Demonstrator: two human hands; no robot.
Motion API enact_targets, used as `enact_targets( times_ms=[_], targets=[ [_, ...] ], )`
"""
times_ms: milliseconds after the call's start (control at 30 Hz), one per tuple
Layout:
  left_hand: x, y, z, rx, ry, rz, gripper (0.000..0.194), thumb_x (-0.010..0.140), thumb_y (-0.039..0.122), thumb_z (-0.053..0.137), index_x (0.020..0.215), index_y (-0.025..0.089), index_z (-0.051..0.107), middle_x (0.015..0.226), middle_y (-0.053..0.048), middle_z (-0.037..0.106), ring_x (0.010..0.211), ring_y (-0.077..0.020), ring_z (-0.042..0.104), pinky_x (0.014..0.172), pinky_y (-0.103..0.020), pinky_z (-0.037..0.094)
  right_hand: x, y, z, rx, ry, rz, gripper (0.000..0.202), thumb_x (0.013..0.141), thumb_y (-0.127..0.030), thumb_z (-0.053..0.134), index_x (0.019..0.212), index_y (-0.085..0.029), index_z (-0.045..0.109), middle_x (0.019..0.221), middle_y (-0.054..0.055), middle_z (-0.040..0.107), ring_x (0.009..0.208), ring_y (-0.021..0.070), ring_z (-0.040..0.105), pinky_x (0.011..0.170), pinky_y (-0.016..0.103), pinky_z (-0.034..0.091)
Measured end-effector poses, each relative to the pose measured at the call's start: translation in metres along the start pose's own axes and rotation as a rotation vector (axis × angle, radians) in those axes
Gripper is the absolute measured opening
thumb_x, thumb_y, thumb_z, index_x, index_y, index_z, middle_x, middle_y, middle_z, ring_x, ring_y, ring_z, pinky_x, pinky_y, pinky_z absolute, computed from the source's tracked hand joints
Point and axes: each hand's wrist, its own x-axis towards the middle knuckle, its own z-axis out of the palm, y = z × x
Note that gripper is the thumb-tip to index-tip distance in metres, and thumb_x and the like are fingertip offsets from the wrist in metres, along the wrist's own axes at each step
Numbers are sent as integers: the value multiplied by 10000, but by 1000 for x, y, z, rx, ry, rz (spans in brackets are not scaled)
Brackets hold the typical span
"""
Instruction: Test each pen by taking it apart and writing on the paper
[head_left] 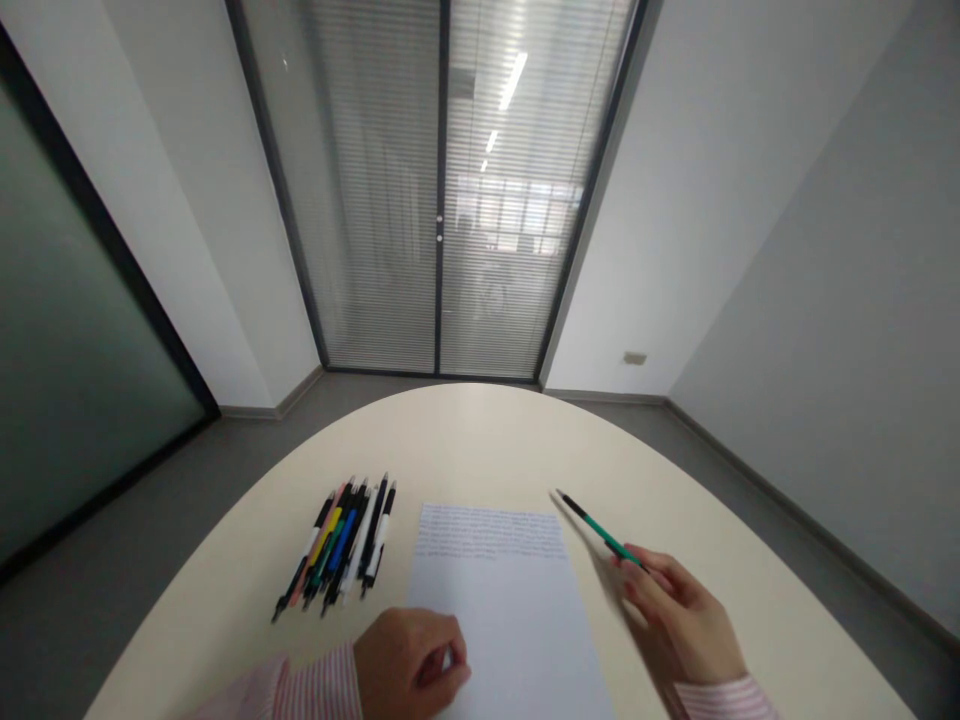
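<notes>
My right hand [679,610] pinches a green and black pen [600,530] by its near end, to the right of the paper. The pen's tip points away from me and to the left, and a shadow falls below it. A white sheet of paper [510,620] lies in front of me, with lines of small writing across its far part. My left hand [411,660] is at the sheet's left edge, fingers curled toward the thumb. Through the gap between them a bit of white shows, and no object is visible in it.
Several pens [345,540] in black, white, yellow, green, blue and pink lie side by side left of the paper. The round cream table [480,440] ends in a curved far edge. Beyond stand a glass door with blinds [382,250] and pale walls.
</notes>
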Motion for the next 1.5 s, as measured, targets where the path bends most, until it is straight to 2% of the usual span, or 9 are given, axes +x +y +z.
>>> enact_targets(
  times_ms=[167,300,600,800,900,1067,1200,1333,1500],
  targets=[
    [-2,2,-3,2,-22,5,48,732,153,591,702,166,626,501,64,474,453,-90,472,478,-180,327,-3,13,3,-658,24,-363,295,670,-515,621,741,-230,647,676,13,703,592,220,669,586,311,516],
    [-1,2,-3,-1,-30,10,39,730,153,599,714,163,633,504,61,488,459,-90,484,481,-177,333,-7,14,8,-919,-67,-597,295,796,-476,488,807,-213,620,660,30,633,599,229,623,568,343,490],
    [0,0,0,-16,-5,12,52,704,134,598,687,177,620,481,75,446,440,-87,459,468,-180,317,-6,25,9,-954,-114,-765,419,905,-554,372,948,-215,615,853,73,631,640,215,616,567,336,501],
    [-1,0,1,-10,1,10,41,695,130,627,695,171,626,491,76,444,456,-86,463,489,-180,322,-4,19,6,-933,-142,-839,341,926,-467,417,1004,-206,623,942,98,607,815,249,607,735,398,506],
    [0,-2,0,-13,-10,36,34,702,138,636,704,170,624,492,75,456,454,-83,470,482,-175,320,-11,9,15,-863,-151,-933,204,933,-349,450,965,-206,592,870,87,598,807,242,590,735,387,497],
    [0,-4,1,-8,-8,51,35,698,139,621,704,174,619,486,72,459,436,-86,458,456,-178,304,-44,-2,49,-801,-406,-991,117,915,-165,405,871,-212,503,756,44,550,715,201,576,653,315,480],
    [-2,-1,3,27,23,33,20,720,170,636,707,180,625,487,70,475,447,-91,465,469,-188,309,-67,13,72,-910,-606,-1067,156,826,-90,411,749,-225,425,627,-2,546,557,155,548,522,253,402],
    [-3,2,6,59,67,4,44,717,168,660,697,184,624,493,68,502,457,-92,477,477,-195,312,-74,29,80,-988,-604,-1253,163,697,-72,450,712,-232,423,572,-25,562,482,149,534,497,263,340],
    [-3,6,7,155,93,31,74,717,165,671,678,196,617,487,60,542,439,-97,495,467,-205,334,-74,31,80,-1038,-604,-1284,156,711,-79,441,724,-234,437,571,-27,578,463,153,551,489,278,330]
  ],
)
